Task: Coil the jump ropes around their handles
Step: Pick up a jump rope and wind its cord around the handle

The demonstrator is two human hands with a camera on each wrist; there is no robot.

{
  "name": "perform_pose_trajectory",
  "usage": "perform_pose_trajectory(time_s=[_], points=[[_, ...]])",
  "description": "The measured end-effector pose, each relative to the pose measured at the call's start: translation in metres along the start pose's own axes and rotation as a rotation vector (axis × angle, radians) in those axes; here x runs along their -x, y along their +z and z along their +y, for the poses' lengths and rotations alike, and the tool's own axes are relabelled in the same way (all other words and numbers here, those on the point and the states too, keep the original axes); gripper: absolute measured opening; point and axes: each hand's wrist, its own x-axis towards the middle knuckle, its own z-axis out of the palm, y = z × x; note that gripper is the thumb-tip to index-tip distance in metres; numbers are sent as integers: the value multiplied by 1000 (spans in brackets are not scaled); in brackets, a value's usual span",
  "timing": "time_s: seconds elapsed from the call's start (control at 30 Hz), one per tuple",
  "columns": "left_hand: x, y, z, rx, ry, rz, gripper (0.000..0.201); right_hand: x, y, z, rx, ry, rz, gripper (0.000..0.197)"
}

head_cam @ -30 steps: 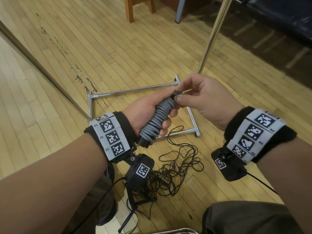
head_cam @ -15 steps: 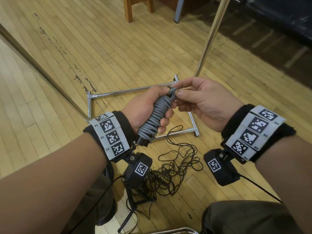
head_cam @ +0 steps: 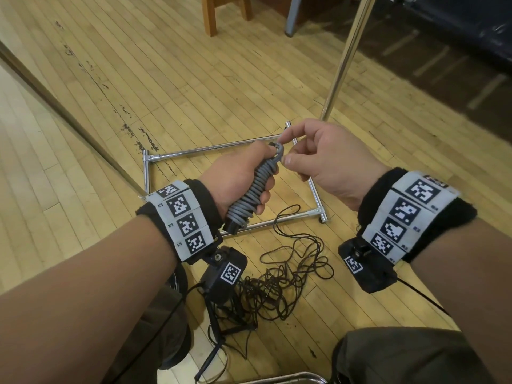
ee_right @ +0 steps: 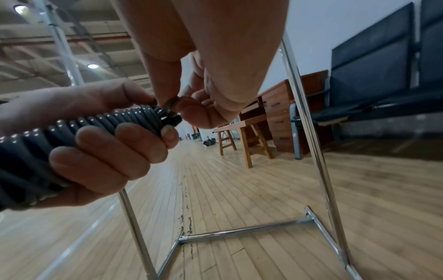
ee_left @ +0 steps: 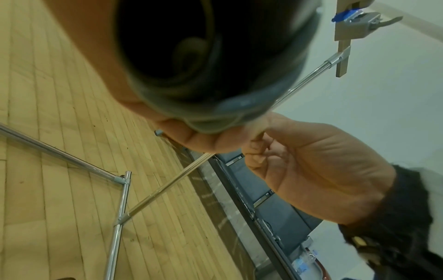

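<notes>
A grey jump rope point(head_cam: 256, 187) is wound in tight turns round its black handles, held slanted in front of me. My left hand point(head_cam: 238, 178) grips this bundle point(ee_right: 95, 125) round its middle, fingers curled over the coils. My right hand point(head_cam: 285, 151) pinches the rope's last grey loop point(head_cam: 279, 151) at the top end between thumb and forefinger point(ee_right: 167, 102). In the left wrist view the bundle point(ee_left: 215, 75) is a dark blur close to the lens. A second, thin dark rope point(head_cam: 288, 273) lies tangled on the floor below my hands, with a black handle point(head_cam: 207, 364).
A chrome rack base point(head_cam: 210, 151) and its upright pole point(head_cam: 343, 56) stand on the wooden floor just beyond my hands. Wooden stool legs point(head_cam: 210, 15) are at the back. A dark bench point(ee_right: 383, 75) and wooden desk point(ee_right: 275, 106) are at the right. My knees point(head_cam: 401, 356) are at the bottom.
My right hand has shifted its pinch on the rope's end at the top of the bundle, now holding a small loop there. The left hand keeps its grip.
</notes>
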Motion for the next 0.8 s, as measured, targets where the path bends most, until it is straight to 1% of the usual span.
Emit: perform_pose_trajectory(time_s=[0.07, 0.2, 0.3, 0.37, 0.4, 0.43, 0.5, 0.53, 0.57, 0.6, 0.67, 0.7, 0.73, 0.8], points=[[-3, -3, -2, -41, 8, 45, 41, 2, 1, -3, 109, -24, -15, 24], [-7, -10, -3, -105, 21, 115, 43, 7, 2, -12, 221, -54, -58, 25], [-7, -12, -3, -187, 62, 114, 44, 11, -5, -21, 295, -99, -60, 24], [-5, -11, -1, -193, 123, 72, 40, 11, -11, -24, 295, -115, -2, 22], [-4, -10, 1, -165, 157, 37, 36, 10, -13, -22, 236, -93, 57, 20], [-2, -8, 2, -118, 183, 2, 30, 9, -14, -19, 120, -48, 122, 19], [1, -3, 2, -25, 203, -56, 21, 7, -11, -12, -220, 101, 217, 14], [2, 0, 1, -6, 205, -78, 18, 6, -7, -8, -382, 183, 219, 13], [2, 2, 0, -5, 212, -93, 16, 6, -3, -3, -497, 252, 190, 17], [3, 4, -2, -13, 222, -101, 14, 6, 1, 2, -562, 301, 142, 24], [4, 4, -3, -43, 236, -102, 14, 6, 7, 8, -601, 339, 59, 34], [4, 4, -3, -63, 239, -98, 15, 6, 9, 9, -617, 342, 41, 33], [4, 3, -3, -85, 240, -91, 17, 5, 11, 10, -638, 343, 33, 28], [4, 1, -2, -131, 240, -79, 20, 5, 12, 10, -664, 348, 27, 12]])
